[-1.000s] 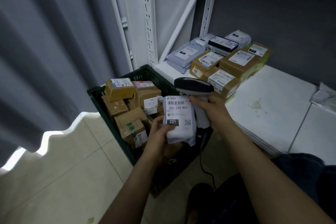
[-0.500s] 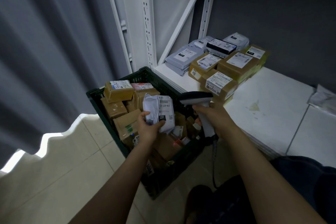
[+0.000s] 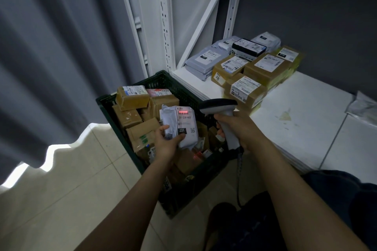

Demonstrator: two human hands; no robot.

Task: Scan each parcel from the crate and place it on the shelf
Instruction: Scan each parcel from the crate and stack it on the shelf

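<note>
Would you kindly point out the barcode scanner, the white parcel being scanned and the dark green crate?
barcode scanner [image 3: 219, 105]: head view, on the top of its head.
white parcel [image 3: 184, 121]: head view, on its printed label.
dark green crate [image 3: 163, 81]: head view, on its far mesh wall.

The crate [image 3: 157, 79] stood on the floor, with boxes [image 3: 132, 98] packed in it. Above its middle the left hand [image 3: 166, 144] held a mailer parcel [image 3: 183, 126]. At the parcel's 3 o'clock, over the crate's right rim, the right hand [image 3: 240, 130] gripped the handheld scanner [image 3: 222, 112]. The shelf [image 3: 306, 108] lay just beside the crate at its 2 o'clock. Shelved cartons [image 3: 265, 67] sat on its far left end, with mailers [image 3: 204, 59] at their 10 o'clock. A curtain [image 3: 51, 57] hung at the crate's 9 o'clock.
</note>
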